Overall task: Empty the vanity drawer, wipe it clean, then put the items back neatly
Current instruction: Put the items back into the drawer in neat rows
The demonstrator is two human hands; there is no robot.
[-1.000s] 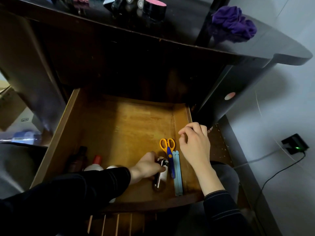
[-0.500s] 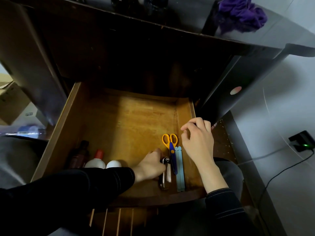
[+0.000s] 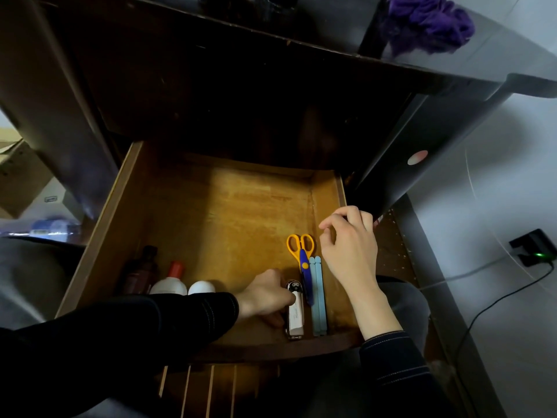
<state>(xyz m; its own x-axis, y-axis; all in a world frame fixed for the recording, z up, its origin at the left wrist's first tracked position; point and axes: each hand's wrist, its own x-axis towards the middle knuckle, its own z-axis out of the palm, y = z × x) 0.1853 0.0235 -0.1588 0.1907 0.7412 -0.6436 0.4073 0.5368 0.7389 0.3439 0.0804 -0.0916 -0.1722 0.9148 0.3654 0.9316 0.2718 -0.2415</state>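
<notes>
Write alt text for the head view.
A person's left hand sets a small white clip-like item into an open wooden drawer, beside scissors and blue sticks. The right hand hovers over the drawer's right side; bottles lie front left.

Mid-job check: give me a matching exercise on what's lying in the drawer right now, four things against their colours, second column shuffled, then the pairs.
Things:
1. scissors
2. two flat sticks
3. bottle cap
4. cloth on the vanity top

Colours:
A. purple
B. red
C. orange handles, blue blades
D. pale blue

Pairs: 1-C, 2-D, 3-B, 4-A
</notes>
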